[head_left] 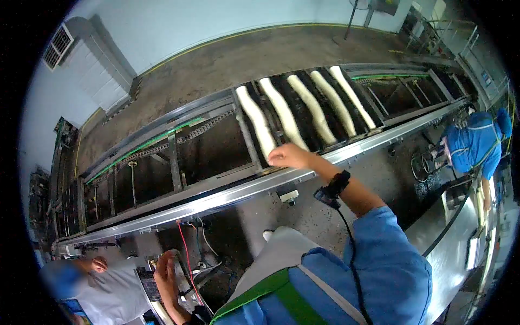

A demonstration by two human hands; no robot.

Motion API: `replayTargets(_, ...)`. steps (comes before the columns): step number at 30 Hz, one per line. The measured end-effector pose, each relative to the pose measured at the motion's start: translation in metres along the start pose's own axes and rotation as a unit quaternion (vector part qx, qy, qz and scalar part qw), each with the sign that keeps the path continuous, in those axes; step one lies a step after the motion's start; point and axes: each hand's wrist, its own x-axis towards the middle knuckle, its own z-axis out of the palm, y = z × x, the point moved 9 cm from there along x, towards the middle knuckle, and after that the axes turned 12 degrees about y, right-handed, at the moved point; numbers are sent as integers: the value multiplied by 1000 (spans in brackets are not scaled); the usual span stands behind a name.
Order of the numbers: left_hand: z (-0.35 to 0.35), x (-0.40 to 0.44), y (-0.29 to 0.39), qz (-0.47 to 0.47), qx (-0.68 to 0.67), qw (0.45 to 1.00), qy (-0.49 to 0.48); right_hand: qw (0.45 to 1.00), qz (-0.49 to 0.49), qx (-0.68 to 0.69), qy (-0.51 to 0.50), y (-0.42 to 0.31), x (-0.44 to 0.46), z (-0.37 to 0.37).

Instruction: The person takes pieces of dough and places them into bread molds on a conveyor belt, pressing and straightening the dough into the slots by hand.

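Several long, pale strips that look like dough lie side by side across a dark tray (244, 132) on the conveyor. My right hand (292, 157) is at the near end of the leftmost dough strip (255, 120), its fingers curled together there. That end is partly hidden by the fingers. Beside it, the second dough strip (283, 112) passes behind my hand. Low and to the left, my left hand (167, 276) is held away from the conveyor, fingers stretched out, holding nothing. A dark slatted object (148, 284) is close beside it.
The conveyor frame (216, 193) runs across the view, with a chain (200, 129) along its far side. One co-worker (103, 287) is at lower left, another (476, 143) at right. Near my left hand hangs a red cable (187, 254). A metal table (433, 238) stands at right.
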Motion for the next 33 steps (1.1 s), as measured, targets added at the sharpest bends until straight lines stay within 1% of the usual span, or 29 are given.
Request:
replayTargets(2, 4, -1, 9, 15, 51, 999, -12, 978, -45, -151, 138, 12, 7, -49)
replayTargets(3, 4, -1, 3, 12, 55, 998, -11, 967, -29, -179, 181, 34, 11, -73)
replayTargets(5, -13, -7, -23, 5, 35, 999, 33, 938, -11, -237, 253, 75, 22, -121)
replayTargets(6, -19, -9, -31, 2, 40, 999, 37, 923, -6, -264, 281, 94, 27, -142)
replayTargets(8, -34, -16, -55, -47, 31, 998, 22, 927, 66, -246, 274, 132, 40, -171)
replayTargets(10, -69, -15, -86, 38, 177, 983, 5, 901, 157, -292, 281, 148, 56, -183)
replayTargets(11, -67, -13, -118, -78, 144, 974, -156, 905, 206, -265, 261, 166, 72, -183)
replayTargets(12, -63, -27, -130, -137, 121, 956, -230, 909, 199, -260, 258, 165, 87, -182)
replayTargets(13, -61, -43, -139, -195, 105, 928, -300, 909, 208, -277, 234, 168, 102, -179)
replayTargets(14, -62, -44, -128, -182, 6, 964, -193, 907, 217, -295, 209, 172, 115, -175)
replayTargets(15, -66, -48, -118, -163, -93, 979, -81, 907, 217, -279, 230, 172, 126, -178)
replayTargets(16, -79, -51, -108, -138, -188, 972, 32, 901, 209, -289, 246, 172, 136, -178)
replayTargets(17, -78, -56, -105, -139, -186, 972, 40, 905, 197, -282, 251, 172, 147, -181)
replayTargets(18, -79, -62, -107, -172, -227, 956, 69, 908, 185, -275, 256, 176, 157, -184)
replayTargets(19, -81, -67, -110, -204, -268, 936, 99, 896, 142, -297, 299, 177, 168, -187)
replayTargets(20, -87, -73, -114, -234, -308, 913, 128, 871, 147, -354, 308, 212, 187, -185)
replayTargets(22, -96, -86, -124, -292, -383, 857, 183, 869, 159, -349, 314, 204, 193, -185)
replayTargets(23, -105, -96, -160, -323, -473, 799, 182, 872, 158, -345, 309, 210, 198, -180)
replayTargets(24, -113, -106, -195, -348, -559, 731, 178, 882, 174, -335, 281, 219, 203, -174)
replayTargets(25, -115, -92, -166, -277, -269, 913, 131, 891, 188, -327, 254, 226, 210, -168)
replayTargets(26, -99, -83, -119, -278, -269, 912, 134, 892, 185, -326, 252, 219, 212, -162)
replayTargets(27, -81, -76, -61, -262, -177, 941, 123, 892, 160, -322, 275, 202, 209, -156)
replayTargets(28, -72, -72, -32, -244, -85, 960, 109, 889, 135, -319, 298, 184, 208, -154)
replayTargets(29, -70, -69, -33, -238, -51, 967, 78, 892, 171, -300, 292, 182, 209, -150)
replayTargets(30, -72, -67, -34, -242, -49, 966, 78, 893, 172, -301, 288, 175, 212, -143)
replayTargets(32, -67, -64, -40, -233, 113, 966, 14, 852, 215, -317, 357, 160, 207, -146)
replayTargets(33, -67, -63, -42, -235, 113, 965, 15, 865, 246, -334, 281, 160, 212, -135)
